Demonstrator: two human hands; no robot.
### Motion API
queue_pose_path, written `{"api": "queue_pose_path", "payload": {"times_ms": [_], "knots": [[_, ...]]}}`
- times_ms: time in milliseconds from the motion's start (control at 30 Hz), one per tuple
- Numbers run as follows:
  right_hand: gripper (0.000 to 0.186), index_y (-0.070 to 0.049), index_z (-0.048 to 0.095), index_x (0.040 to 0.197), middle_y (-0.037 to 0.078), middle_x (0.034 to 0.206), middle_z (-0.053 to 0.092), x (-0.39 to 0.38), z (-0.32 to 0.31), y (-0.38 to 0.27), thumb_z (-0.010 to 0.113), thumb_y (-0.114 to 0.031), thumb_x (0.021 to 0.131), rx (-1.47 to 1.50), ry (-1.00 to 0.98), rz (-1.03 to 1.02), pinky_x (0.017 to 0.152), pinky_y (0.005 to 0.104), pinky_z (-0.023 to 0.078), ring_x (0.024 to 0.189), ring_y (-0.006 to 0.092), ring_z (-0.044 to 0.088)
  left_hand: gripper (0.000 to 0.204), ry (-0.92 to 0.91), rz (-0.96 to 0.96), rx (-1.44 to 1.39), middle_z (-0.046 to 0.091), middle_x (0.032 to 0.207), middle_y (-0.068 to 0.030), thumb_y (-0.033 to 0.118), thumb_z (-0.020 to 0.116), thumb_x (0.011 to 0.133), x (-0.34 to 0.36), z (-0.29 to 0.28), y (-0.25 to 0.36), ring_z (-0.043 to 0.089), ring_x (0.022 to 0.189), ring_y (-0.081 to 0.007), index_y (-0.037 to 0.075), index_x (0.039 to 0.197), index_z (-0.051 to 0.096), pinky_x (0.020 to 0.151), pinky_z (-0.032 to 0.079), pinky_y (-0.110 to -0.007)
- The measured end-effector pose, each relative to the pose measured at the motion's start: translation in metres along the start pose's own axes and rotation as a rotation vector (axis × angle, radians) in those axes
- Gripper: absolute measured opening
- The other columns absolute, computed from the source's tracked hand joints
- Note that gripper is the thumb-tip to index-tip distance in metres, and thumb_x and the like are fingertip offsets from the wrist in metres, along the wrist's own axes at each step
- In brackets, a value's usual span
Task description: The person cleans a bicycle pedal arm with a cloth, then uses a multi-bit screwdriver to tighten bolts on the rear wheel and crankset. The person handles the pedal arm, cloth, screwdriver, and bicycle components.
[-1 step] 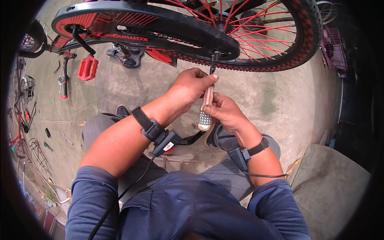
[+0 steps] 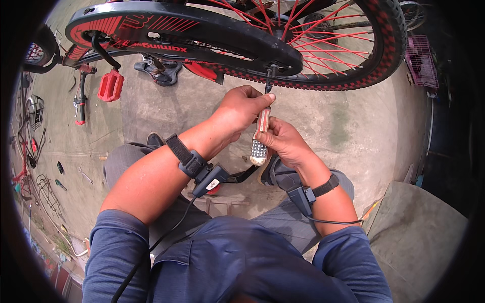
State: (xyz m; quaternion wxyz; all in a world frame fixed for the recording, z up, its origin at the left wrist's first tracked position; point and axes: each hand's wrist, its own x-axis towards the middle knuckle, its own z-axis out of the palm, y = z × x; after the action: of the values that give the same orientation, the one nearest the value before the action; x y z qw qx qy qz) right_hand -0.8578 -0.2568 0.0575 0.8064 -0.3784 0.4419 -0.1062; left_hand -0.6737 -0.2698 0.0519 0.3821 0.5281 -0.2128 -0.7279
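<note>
My left hand (image 2: 250, 106) pinches the upper part of a red-and-silver striped bar (image 2: 262, 121) with a studded, pale-tipped lower end. Its thumb lies by the black fitting (image 2: 268, 87) on the threaded axle (image 2: 273, 70) of the bicycle's rear wheel. My right hand (image 2: 283, 141) grips the same bar lower down, thumb across its side. Just above both hands are the black-and-red chain guard (image 2: 217, 43) and the tyre (image 2: 386, 53) with red spokes. A red pedal (image 2: 110, 86) hangs from the crank at the upper left, clear of my hands.
A handlebar with red-tipped grip (image 2: 82, 101) lies left on the concrete floor (image 2: 333, 151), near a spanner (image 2: 85, 175), bike racks and scattered parts. A pink wire cage (image 2: 422, 60) stands at right, above a grey mat (image 2: 414, 232). A black bent bar (image 2: 242, 174) lies between my knees.
</note>
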Motion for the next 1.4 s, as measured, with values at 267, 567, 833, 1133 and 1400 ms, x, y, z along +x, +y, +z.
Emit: {"api": "queue_pose_path", "payload": {"times_ms": [267,567,833,1133,1400], "knots": [[0.047,0.0,0.058,0.128,0.007,0.102,0.068,-0.0044,0.0002,-0.0095,0.073,-0.03,0.094,0.216,-0.154,0.077,0.075,0.0316,0.061,0.085,0.0161,0.071,0.029,0.002,-0.023,0.0,0.068,0.087,-0.0098,0.026,0.069,0.099,0.0027,-0.0029,-0.0022,0.065,0.076,-0.0161,-0.002,0.098,0.062,0.072,0.054,-0.032],[0.049,0.0,0.061,0.124,0.007,0.099,0.07,-0.0013,-0.0047,-0.0013,0.076,-0.034,0.092,0.109,-0.123,0.103,0.077,0.0331,0.061,0.085,0.0171,0.072,0.03,-0.052,-0.014,-0.095,0.069,0.092,-0.0131,0.026,0.056,0.106,-0.001,0.0014,-0.0003,0.066,0.076,-0.0183,-0.004,0.105,0.061,0.072,0.056,-0.033],[0.049,-0.001,0.06,0.126,0.01,0.109,0.07,-0.0044,0.0006,-0.0058,0.072,-0.037,0.095,0.272,-0.159,0.056,0.08,0.036,0.061,0.097,0.0215,0.072,0.034,-0.082,-0.074,-0.162,0.068,0.092,-0.0147,0.03,0.056,0.106,-0.0036,0.0015,-0.0004,0.066,0.081,-0.0195,-0.004,0.104,0.06,0.076,0.055,-0.034],[0.044,-0.004,0.061,0.119,0.007,0.105,0.069,-0.0037,-0.0019,-0.0004,0.074,-0.037,0.094,0.162,-0.101,0.074,0.083,0.0379,0.06,0.097,0.0217,0.072,0.033,-0.061,-0.025,-0.051,0.069,0.091,-0.0117,0.03,0.068,0.1,0.0024,-0.0033,-0.0011,0.067,0.079,-0.0178,-0.002,0.102,0.062,0.076,0.055,-0.032],[0.042,0.005,0.059,0.123,0.019,0.111,0.067,-0.0012,0.0004,-0.0024,0.064,-0.024,0.092,0.43,-0.195,0.042,0.089,0.0473,0.059,0.102,0.0387,0.071,0.029,-0.096,-0.082,-0.145,0.067,0.086,-0.0122,0.026,0.058,0.105,0.0016,-0.0024,-0.0036,0.063,0.066,-0.0171,-0.003,0.102,0.06,0.05,0.048,-0.029]]}}
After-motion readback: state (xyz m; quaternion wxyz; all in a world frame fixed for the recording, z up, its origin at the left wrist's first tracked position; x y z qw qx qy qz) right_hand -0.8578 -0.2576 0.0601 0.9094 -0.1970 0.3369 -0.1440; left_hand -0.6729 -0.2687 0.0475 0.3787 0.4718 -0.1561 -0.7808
